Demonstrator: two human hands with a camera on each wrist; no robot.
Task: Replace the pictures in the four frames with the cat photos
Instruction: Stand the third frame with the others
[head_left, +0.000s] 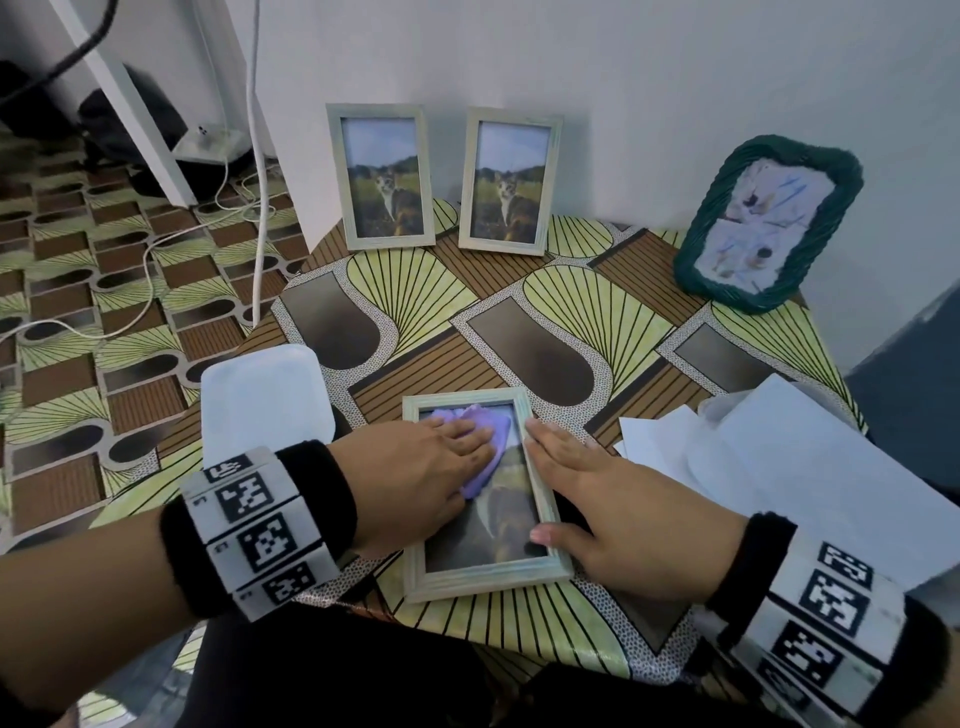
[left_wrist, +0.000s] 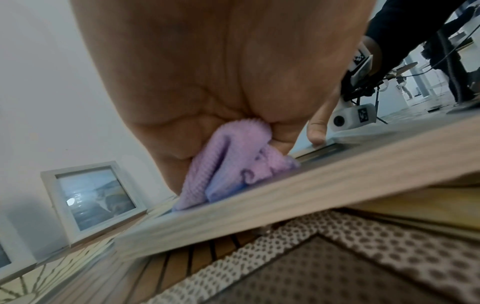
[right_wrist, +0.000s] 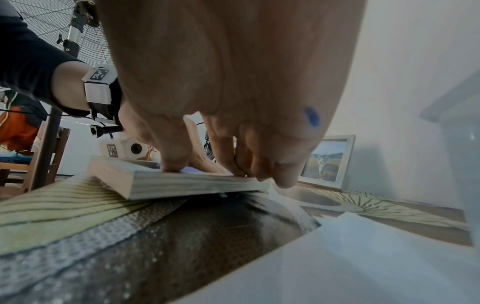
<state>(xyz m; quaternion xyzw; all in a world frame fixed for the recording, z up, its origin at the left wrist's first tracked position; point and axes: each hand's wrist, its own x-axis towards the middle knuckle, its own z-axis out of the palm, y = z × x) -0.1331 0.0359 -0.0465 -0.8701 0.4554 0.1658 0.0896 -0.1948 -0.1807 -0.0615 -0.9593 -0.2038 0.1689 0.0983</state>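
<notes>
Lying flat near the table (head_left: 613, 291) edge, pale frame (head_left: 488, 584) pinned by spread right hand (head_left: 618, 509) on its rim, steadying it while left hand (head_left: 415, 483) presses purple cloth (head_left: 493, 441) onto glass beside it.

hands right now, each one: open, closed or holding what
Left hand: pressing the purple cloth with straight fingers.
Right hand: open, steadying the frame.
</notes>
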